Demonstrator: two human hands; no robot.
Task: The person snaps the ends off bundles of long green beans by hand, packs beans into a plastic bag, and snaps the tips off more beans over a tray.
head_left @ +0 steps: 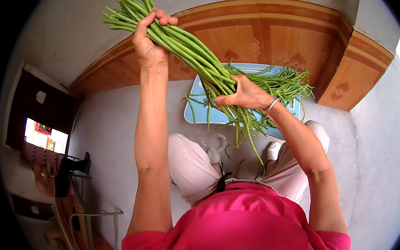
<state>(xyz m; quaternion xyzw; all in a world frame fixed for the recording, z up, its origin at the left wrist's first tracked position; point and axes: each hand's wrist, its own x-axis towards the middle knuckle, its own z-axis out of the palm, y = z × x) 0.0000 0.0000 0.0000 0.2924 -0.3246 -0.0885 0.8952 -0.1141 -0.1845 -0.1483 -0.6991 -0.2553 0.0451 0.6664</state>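
A thick bundle of green long beans is held up at a slant in both my hands. My left hand is wrapped round its upper part, with the even bean ends sticking out past the fingers. Lower down, my right hand, with a bangle on its wrist, grips the bundle near the thinner ends, which hang loose below it. Behind and beneath my right hand stands a low light-blue table. A heap of loose long beans covers its far right part.
Wood-patterned panelling lines the wall behind the table. On the grey floor, clear plastic and bean scraps lie by my feet. A metal-framed stool stands at lower left, below a bright screen.
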